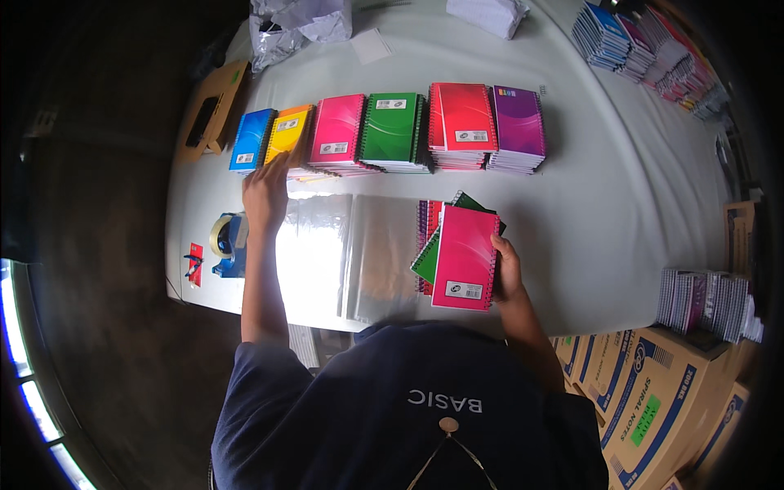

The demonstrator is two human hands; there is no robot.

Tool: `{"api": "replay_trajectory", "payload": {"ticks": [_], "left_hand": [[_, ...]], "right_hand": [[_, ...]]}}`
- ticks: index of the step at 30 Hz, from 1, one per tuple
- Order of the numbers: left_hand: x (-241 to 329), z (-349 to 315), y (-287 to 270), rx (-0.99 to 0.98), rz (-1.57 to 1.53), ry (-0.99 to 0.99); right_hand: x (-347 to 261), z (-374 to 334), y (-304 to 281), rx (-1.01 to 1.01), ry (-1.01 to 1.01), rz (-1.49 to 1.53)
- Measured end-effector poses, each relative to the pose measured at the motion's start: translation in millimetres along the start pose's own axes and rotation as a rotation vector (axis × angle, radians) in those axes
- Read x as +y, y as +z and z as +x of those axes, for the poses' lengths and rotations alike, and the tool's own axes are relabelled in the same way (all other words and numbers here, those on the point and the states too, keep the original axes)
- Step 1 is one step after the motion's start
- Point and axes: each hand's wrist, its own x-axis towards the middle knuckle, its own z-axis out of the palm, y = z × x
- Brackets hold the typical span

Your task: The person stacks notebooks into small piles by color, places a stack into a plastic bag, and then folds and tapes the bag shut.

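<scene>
My right hand (508,269) grips a pink spiral notebook (467,249) by its right edge, the thumb on top. Beneath it, turned askew, lies a green spiral notebook (426,261), and under that show the edges of a red notebook (433,214) and a purple notebook (421,224). My left hand (268,192) stretches to the near end of the yellow notebook stack (287,131), fingers extended onto the top cover. To its left is the blue notebook stack (252,135); to its right, the pink notebook stack (336,131).
The row continues with green (392,126), red (461,118) and purple stacks (518,122). Clear plastic sheets (314,253) lie before me, beside a tape dispenser (233,245). More notebooks (608,37) stand far right. Cardboard boxes (653,392) are lower right; plastic wrapping (302,24) lies at the back.
</scene>
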Motion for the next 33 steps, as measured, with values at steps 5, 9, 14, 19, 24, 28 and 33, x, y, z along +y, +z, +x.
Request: {"api": "replay_trajectory", "payload": {"ticks": [5, 9, 14, 19, 24, 28, 33], "left_hand": [[128, -34, -48, 0.295, -0.566, 0.213], [196, -76, -36, -0.21, -0.599, 0.677], [199, -61, -12, -0.364, -1.059, -0.026], [208, -60, 40, -0.763, -1.503, -0.16], [230, -75, 82, -0.653, -1.568, -0.192], [231, -83, 83, -0.587, -1.738, -0.216], [236, -88, 96, -0.643, -1.509, -0.062]], "right_hand": [[2, 11, 15, 0.065, -0.078, -0.276], [4, 24, 26, 0.01, -0.146, -0.296], [-22, 7, 39, -0.014, -0.45, -0.832], [-30, 10, 13, 0.025, -0.638, -1.041], [-6, 14, -33, 0.116, -0.736, -1.037], [-5, 13, -19, 0.097, -0.902, -1.084], [-2, 24, -52, 0.177, -0.886, -1.18]]}}
